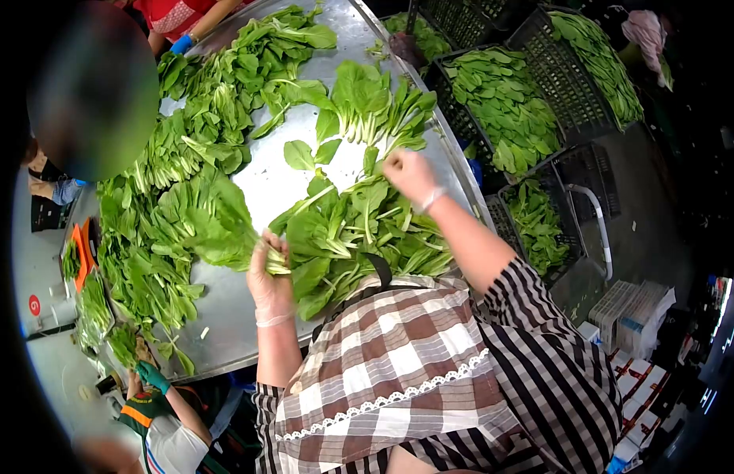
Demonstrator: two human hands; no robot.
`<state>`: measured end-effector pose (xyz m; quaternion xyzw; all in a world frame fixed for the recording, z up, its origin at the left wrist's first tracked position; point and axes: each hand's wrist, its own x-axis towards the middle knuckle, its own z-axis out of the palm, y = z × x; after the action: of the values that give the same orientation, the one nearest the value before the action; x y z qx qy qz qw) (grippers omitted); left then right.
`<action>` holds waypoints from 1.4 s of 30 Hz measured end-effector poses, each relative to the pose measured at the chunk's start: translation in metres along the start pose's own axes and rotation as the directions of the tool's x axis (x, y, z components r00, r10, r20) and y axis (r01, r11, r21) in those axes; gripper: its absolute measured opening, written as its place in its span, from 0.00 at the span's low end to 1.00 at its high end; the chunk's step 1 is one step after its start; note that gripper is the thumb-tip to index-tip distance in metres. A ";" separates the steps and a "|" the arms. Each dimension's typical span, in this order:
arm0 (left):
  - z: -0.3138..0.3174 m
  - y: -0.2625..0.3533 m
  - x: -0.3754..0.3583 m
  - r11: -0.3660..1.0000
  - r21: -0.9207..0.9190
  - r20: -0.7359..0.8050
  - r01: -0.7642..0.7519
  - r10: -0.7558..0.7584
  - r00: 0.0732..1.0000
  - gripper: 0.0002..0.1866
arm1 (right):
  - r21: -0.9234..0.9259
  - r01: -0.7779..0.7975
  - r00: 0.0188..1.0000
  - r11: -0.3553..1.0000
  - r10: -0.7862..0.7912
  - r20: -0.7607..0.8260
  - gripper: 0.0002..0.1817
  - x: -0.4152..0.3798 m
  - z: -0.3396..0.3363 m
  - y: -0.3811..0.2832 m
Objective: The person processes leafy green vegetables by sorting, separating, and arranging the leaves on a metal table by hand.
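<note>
Leafy greens [218,223], broad, pale-stemmed, in left hand [269,276]

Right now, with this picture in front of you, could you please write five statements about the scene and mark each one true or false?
1. The left hand holds a bunch of greens. True.
2. Several black crates beside the table contain green leaves. True.
3. The right hand is down inside one of those crates. False: it is over the table.
4. A green glove shows at the lower left. True.
5. The camera wearer's apron is plain red. False: it is checked, brown and white.
</note>
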<state>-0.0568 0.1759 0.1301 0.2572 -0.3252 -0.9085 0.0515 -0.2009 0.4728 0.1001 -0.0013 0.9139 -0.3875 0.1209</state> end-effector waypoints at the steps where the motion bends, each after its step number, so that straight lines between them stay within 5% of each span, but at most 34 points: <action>1: 0.005 -0.007 -0.001 1.000 0.020 -0.066 0.017 -0.016 0.998 0.17 | -0.061 -0.170 0.985 0.984 0.170 -0.004 0.17 0.018 -0.004 0.006; 4: 0.011 -0.036 -0.003 0.997 0.049 -0.009 0.065 -0.064 0.998 0.13 | -0.430 -0.264 0.958 0.863 0.286 -0.015 0.27 0.047 -0.008 -0.005; 8: 0.015 -0.039 -0.008 0.989 0.116 0.013 0.094 -0.096 0.995 0.14 | -0.379 -0.267 0.964 0.886 0.241 -0.115 0.24 0.065 0.014 0.033; 13: 0.020 -0.045 -0.008 0.990 0.115 0.013 0.085 -0.088 0.996 0.14 | 0.214 -0.156 0.975 0.964 0.185 -0.121 0.16 0.023 -0.002 0.034; 16: 0.027 -0.050 -0.006 0.987 0.124 0.017 0.101 -0.104 0.994 0.14 | 0.619 -0.078 0.990 0.781 0.136 -0.048 0.10 -0.008 -0.002 0.017; 20: 0.042 -0.052 -0.009 0.984 0.162 0.045 0.073 -0.081 0.996 0.13 | 0.651 0.036 0.999 0.758 -0.018 -0.034 0.08 -0.041 0.007 -0.010; 22: 0.050 -0.050 -0.011 0.986 0.160 0.031 0.056 -0.061 0.998 0.14 | 0.361 0.229 0.973 0.904 -0.228 -0.046 0.12 -0.050 0.010 -0.013; 24: 0.044 -0.046 -0.007 0.992 0.125 0.031 0.020 -0.024 0.999 0.14 | 0.182 0.315 0.859 0.931 -0.362 0.363 0.13 -0.050 -0.005 -0.022; 25: 0.038 -0.044 -0.006 0.994 0.107 -0.002 0.027 -0.027 1.000 0.13 | 0.078 0.292 0.806 0.953 -0.289 0.517 0.15 -0.046 -0.013 -0.028; 28: 0.038 -0.040 -0.013 0.994 0.096 -0.077 0.044 -0.036 0.996 0.12 | 0.207 -0.058 0.975 0.977 0.011 0.222 0.18 -0.005 -0.005 -0.004; 30: 0.030 -0.042 -0.013 0.991 0.119 -0.050 0.056 -0.050 0.997 0.13 | 0.176 -0.195 0.981 0.965 0.193 0.027 0.22 0.039 -0.009 0.017; 33: 0.030 -0.051 -0.015 0.990 0.141 0.022 0.028 -0.032 0.999 0.12 | -0.069 -0.220 0.929 0.973 0.188 -0.318 0.23 0.079 -0.004 0.036; 36: 0.033 -0.048 -0.016 0.984 0.173 0.026 0.049 -0.054 0.998 0.13 | -0.097 -0.266 0.913 0.959 0.219 -0.344 0.22 0.091 -0.001 0.034; 40: 0.034 -0.047 -0.015 0.989 0.134 -0.011 0.056 -0.055 0.998 0.12 | 0.181 -0.202 0.905 0.962 0.254 -0.341 0.14 0.097 0.009 0.057; 42: 0.038 -0.046 -0.014 0.990 0.132 -0.021 0.056 -0.054 0.998 0.12 | 0.597 -0.153 0.943 0.788 0.297 -0.150 0.07 0.088 0.007 0.050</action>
<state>-0.0604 0.2368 0.1324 0.2769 -0.3773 -0.8837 0.0120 -0.2807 0.4947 0.0408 0.1912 0.7543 -0.6260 0.0516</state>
